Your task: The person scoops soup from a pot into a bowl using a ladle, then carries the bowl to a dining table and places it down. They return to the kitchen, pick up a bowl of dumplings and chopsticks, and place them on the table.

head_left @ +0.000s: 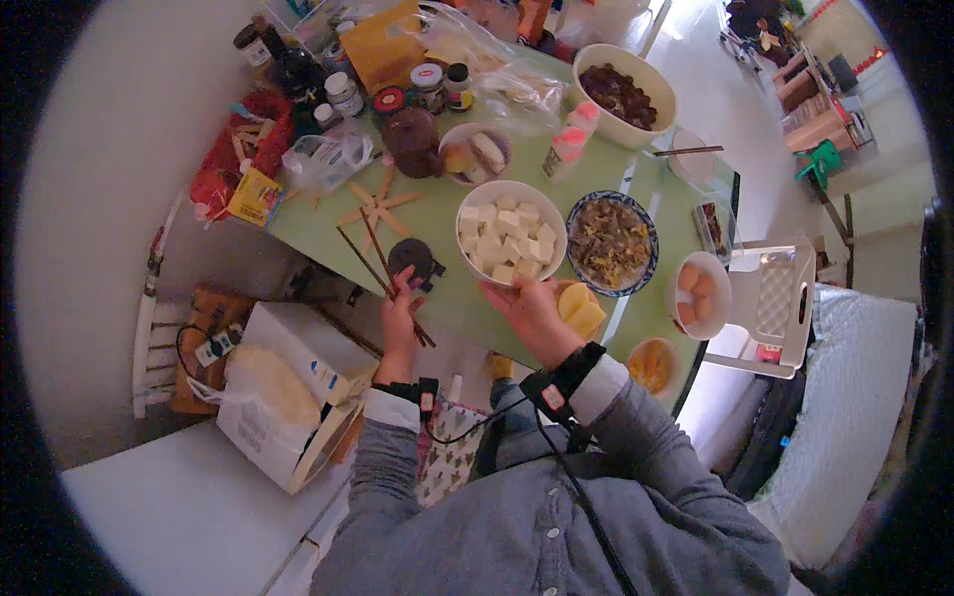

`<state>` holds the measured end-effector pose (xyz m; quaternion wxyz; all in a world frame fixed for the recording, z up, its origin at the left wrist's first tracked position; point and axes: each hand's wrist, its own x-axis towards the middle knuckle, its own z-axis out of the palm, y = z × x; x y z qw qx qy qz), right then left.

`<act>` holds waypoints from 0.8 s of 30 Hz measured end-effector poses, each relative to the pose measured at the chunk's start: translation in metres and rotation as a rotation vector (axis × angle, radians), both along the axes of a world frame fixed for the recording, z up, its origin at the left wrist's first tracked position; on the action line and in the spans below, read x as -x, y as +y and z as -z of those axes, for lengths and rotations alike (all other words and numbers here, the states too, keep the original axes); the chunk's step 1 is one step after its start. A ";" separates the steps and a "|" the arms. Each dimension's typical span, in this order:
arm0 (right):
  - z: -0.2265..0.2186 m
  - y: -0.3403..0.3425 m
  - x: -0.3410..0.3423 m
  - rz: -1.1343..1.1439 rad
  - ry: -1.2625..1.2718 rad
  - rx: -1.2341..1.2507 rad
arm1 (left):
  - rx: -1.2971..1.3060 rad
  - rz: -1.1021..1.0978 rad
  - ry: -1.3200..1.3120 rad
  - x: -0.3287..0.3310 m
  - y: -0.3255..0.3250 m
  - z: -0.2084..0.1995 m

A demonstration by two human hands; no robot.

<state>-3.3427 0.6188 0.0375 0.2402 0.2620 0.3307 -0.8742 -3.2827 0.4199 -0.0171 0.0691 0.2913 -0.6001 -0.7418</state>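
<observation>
My left hand (399, 316) is closed around a pair of dark chopsticks (362, 257), whose long ends point away to the far left. With its fingers at the near rim, my right hand (539, 316) grips a white bowl (461, 236) of cut tofu cubes (509, 230). Just right of the bowl lies a blue-rimmed plate (653, 246) heaped with brownish, shredded-looking food. Yellow peeled pieces (580, 310), perhaps potato, sit beside my right hand. A dark round object (409, 260) rests near the chopsticks, and beyond it is a star-shaped wooden trivet (384, 206).
Jars and bottles (343, 94) crowd the green table's (452, 313) far left. A large bowl (664, 124) of dark round items stands at the back. Eggs fill a white bowl (724, 298) at right, near a small orange-filled bowl (652, 366). A white carton (273, 397) stands left.
</observation>
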 end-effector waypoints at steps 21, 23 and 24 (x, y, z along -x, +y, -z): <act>0.012 -0.024 0.013 0.239 -0.070 -0.086 | -0.050 0.032 -0.028 -0.001 -0.008 -0.003; 0.016 -0.025 0.016 0.235 -0.060 -0.049 | -0.063 0.033 -0.025 0.001 -0.009 -0.002; 0.018 -0.026 0.019 0.225 -0.046 -0.044 | -0.051 0.030 -0.031 0.002 -0.009 -0.001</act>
